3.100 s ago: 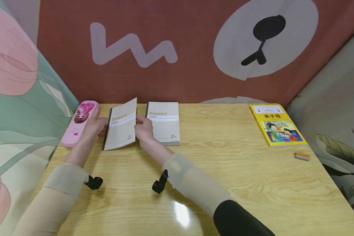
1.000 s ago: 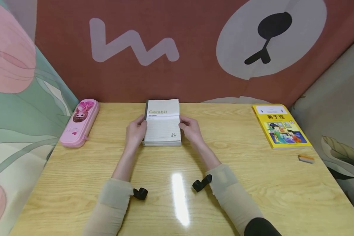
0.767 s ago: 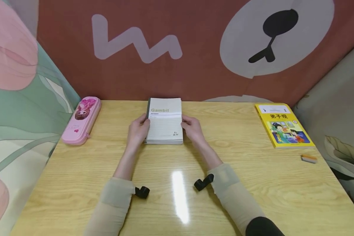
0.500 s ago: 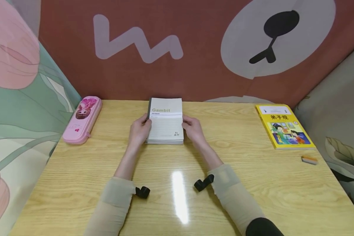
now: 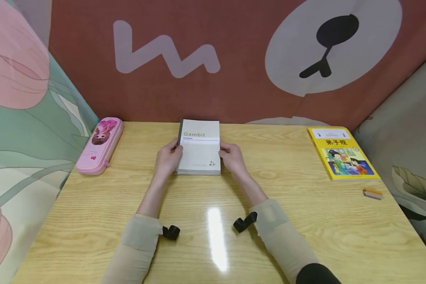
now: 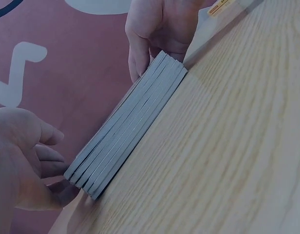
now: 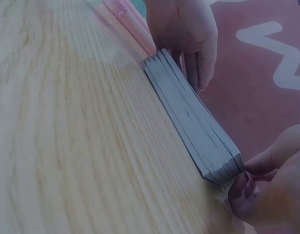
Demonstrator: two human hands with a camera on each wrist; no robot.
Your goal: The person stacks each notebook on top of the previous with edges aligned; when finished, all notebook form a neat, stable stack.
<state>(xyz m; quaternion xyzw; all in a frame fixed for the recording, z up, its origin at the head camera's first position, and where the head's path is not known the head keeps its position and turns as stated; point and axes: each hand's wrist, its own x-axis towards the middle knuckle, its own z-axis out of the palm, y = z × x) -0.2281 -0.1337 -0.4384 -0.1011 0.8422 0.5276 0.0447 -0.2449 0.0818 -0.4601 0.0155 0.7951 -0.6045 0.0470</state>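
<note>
A stack of several notebooks [image 5: 201, 152] with pale "Gambit" covers and dark spines lies at the back middle of the table. My left hand [image 5: 168, 158] holds its spine side, thumb by the cover's edge. On the opposite side, my right hand [image 5: 233, 158] grips the page edge between thumb and fingers. The left wrist view shows the layered ends of the notebooks [image 6: 128, 126] lined up nearly flush, low over the wood. From the right wrist, my right fingers [image 7: 240, 192] appear curled at the near corner of the stack. The undersides are hidden.
A pink pencil case [image 5: 99, 146] lies at the table's back left. At the right are a yellow picture-cover book [image 5: 342, 154] and, just in front of it, a small orange-and-white eraser-like block [image 5: 372, 193]. A reddish-brown curtain [image 5: 241, 90] rises behind the table's back edge.
About three seconds ago both hands held one notebook left of the others; it has since joined the stack on the right. Over the last second the hands stay nearly still at its sides.
</note>
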